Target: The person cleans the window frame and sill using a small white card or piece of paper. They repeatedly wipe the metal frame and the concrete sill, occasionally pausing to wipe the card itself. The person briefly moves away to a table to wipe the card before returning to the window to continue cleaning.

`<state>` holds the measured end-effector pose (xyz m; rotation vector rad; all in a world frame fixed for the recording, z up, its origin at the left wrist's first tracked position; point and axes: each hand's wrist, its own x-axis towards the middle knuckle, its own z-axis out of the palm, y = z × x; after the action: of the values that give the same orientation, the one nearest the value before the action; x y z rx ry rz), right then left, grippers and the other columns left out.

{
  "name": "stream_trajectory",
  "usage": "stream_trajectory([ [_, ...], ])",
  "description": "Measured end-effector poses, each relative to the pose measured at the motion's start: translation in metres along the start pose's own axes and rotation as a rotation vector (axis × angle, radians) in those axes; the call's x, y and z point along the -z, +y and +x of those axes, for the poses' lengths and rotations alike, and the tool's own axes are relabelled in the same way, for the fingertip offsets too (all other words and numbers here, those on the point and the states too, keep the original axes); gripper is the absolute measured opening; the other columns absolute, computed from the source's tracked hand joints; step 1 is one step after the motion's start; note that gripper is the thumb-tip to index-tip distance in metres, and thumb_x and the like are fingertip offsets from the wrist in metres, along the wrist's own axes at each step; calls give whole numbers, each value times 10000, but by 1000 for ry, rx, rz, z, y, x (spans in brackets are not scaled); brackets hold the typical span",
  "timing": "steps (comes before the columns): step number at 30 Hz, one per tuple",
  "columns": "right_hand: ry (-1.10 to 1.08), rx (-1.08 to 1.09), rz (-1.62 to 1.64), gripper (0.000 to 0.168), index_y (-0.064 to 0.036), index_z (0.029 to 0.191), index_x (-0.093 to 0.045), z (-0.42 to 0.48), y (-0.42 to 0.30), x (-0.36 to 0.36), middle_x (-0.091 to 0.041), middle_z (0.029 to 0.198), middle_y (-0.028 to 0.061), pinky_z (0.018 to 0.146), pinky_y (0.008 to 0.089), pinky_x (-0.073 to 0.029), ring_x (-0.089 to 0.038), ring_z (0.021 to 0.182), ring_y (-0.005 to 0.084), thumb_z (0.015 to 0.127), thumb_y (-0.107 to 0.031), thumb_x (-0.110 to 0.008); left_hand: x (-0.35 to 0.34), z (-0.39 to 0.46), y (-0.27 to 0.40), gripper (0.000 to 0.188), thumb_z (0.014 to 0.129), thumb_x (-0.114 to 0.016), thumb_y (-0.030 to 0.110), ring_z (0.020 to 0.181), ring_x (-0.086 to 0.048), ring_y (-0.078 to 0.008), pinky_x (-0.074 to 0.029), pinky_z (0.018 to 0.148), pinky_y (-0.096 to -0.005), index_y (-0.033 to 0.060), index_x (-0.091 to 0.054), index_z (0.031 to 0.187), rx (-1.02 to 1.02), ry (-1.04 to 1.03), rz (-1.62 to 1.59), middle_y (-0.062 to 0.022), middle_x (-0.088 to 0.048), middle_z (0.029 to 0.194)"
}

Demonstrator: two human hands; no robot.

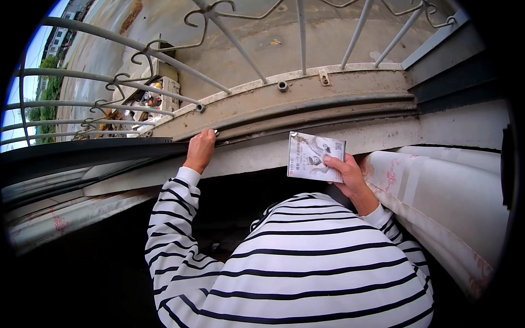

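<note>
My right hand (348,174) grips a flat, square printed packet (305,153) by its right edge, thumb on top. The packet bears a pale picture, writing and a printed code, and its upper left corner looks creased. My left hand (201,149) is closed above the window track (262,127), close to the edge of the dark sliding window frame (164,145). From between its fingers pokes the tip of a small, shiny pale object (216,132), mostly hidden by the hand.
White metal window bars (302,41) with scrolls stand beyond the dusty sill (303,88). Outside, a crate (170,92) holding rubbish rests on concrete ground. Patterned curtains hang at the right (443,192) and left (69,217). A white ledge (254,158) runs below the track.
</note>
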<state>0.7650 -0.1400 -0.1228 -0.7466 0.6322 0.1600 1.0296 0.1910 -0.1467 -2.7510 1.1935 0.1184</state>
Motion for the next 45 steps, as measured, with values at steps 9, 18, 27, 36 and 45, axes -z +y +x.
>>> stream_trajectory([
  [9, -19, -15, 27, 238, 37, 1020, -629, -2, 6, 8, -681, 844, 87, 471, 238, -499, -646, 646, 123, 865, -137, -678, 4, 15, 24, 22, 832, -532, 49, 722, -642, -354, -525, 628, -434, 33, -528, 818, -73, 29, -65, -158, -598, 776],
  [18, 26, 19, 52, 252, 32, 1027, -634, -16, 3, 13, -684, 846, 83, 475, 234, -491, -643, 641, 117, 862, -150, -686, 3, 43, 58, 22, 841, -524, 45, 716, -639, -373, -522, 621, -453, 30, -534, 828, -175, 96, -156, -169, -604, 797],
  [27, 89, 48, 81, 249, 20, 1039, -628, -29, 5, 31, -693, 885, 89, 476, 234, -505, -663, 672, 124, 856, -139, -688, -2, 70, 89, 53, 848, -523, 57, 696, -616, -412, -501, 623, -497, 24, -552, 819, -223, 133, -293, -179, -620, 807],
  [36, 145, 112, 91, 247, 17, 1055, -621, -39, 4, 41, -688, 880, 80, 481, 223, -504, -660, 672, 121, 862, -127, -677, 8, 121, 168, 68, 848, -522, 64, 704, -630, -401, -512, 610, -490, 16, -548, 807, -342, 166, -351, -200, -622, 812],
  [45, 288, 162, 69, 240, 3, 1061, -626, -51, -5, 53, -690, 897, 82, 501, 236, -491, -653, 698, 129, 872, -138, -668, 32, 166, 248, 64, 848, -534, 62, 713, -631, -385, -509, 605, -467, 21, -549, 802, -454, 283, -494, -183, -610, 786],
])
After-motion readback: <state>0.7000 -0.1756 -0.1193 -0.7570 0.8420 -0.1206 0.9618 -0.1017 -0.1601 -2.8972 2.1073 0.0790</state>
